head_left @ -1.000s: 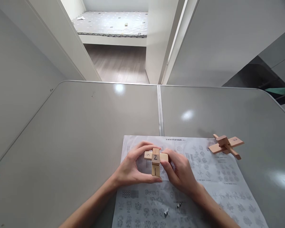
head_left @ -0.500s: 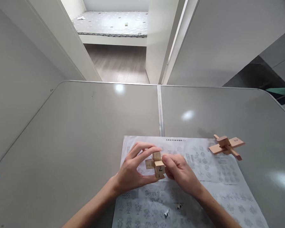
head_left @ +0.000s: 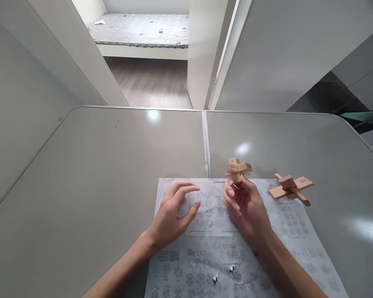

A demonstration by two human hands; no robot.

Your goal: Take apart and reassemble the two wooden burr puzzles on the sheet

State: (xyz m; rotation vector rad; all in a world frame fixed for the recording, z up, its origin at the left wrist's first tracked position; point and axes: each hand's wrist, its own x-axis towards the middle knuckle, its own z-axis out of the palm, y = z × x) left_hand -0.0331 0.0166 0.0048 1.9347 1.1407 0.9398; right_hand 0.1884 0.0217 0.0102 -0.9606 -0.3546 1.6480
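My right hand [head_left: 247, 203] holds a wooden burr puzzle [head_left: 238, 167] by its lower end, between thumb and fingers, above the top edge of the printed sheet. The puzzle is made of crossed pale wood bars and looks slightly blurred. To its left, my left hand [head_left: 177, 211] hovers over the sheet with thumb and fingers apart and nothing between them. The printed instruction sheet [head_left: 211, 231] lies under both hands, covered in small puzzle diagrams. A second wooden puzzle [head_left: 290, 189], shaped like an airplane and marked with a 2, rests at the sheet's upper right corner.
The grey table [head_left: 127, 165] has a metal seam [head_left: 207, 140] running down its middle. Two small torn spots [head_left: 216, 278] show on the lower part of the sheet. Beyond the table are a doorway and a bed [head_left: 139, 31].
My left hand has let go of the burr puzzle and opened. My right hand has carried the puzzle up and to the right. The view has shifted slightly.
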